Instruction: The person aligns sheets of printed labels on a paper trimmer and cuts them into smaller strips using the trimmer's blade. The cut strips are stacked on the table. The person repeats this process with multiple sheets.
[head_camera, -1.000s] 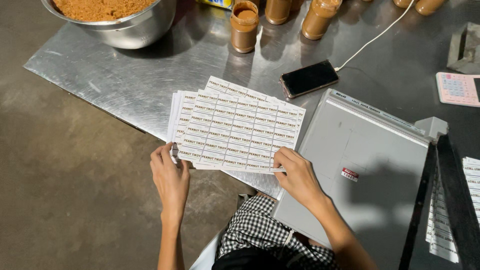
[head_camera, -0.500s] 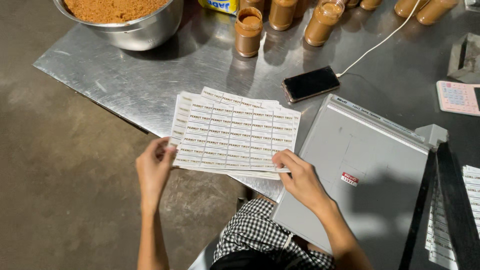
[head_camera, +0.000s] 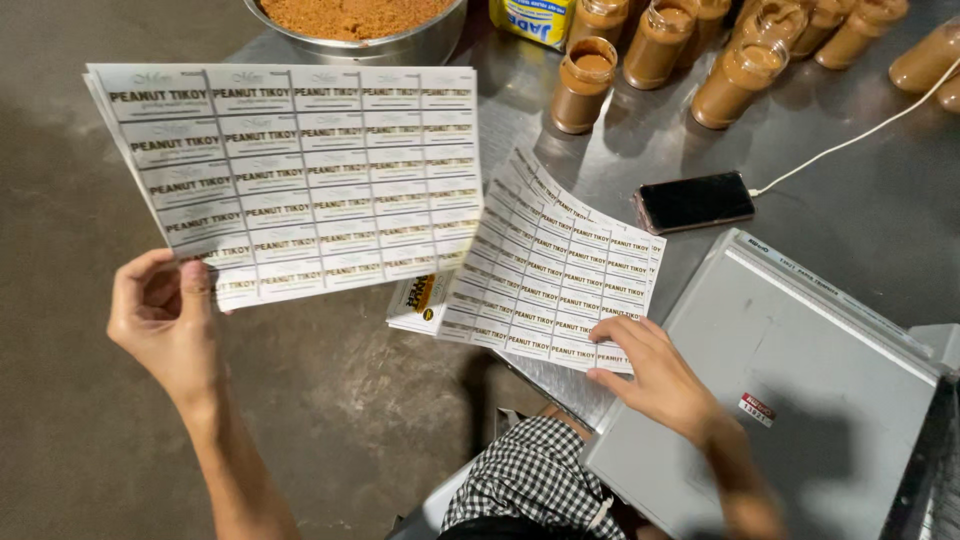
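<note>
My left hand (head_camera: 165, 315) pinches the lower left corner of a few printed label sheets (head_camera: 290, 170) and holds them up in the air, off the table's left side. Under my right hand (head_camera: 650, 375), a second stack of label sheets (head_camera: 555, 265) lies on the steel table, the fingers gripping its lower right corner. A darker printed sheet (head_camera: 415, 298) peeks out beneath that stack.
A grey paper cutter (head_camera: 800, 380) lies to the right. A black phone (head_camera: 695, 202) with a white cable sits behind the stack. Several jars of brown paste (head_camera: 585, 85) and a steel bowl of brown powder (head_camera: 360, 20) stand at the back. Concrete floor lies to the left.
My left hand has lifted the top sheets off the stack and swung them up and left. My right hand still pins the remaining stack. The view shifted left.
</note>
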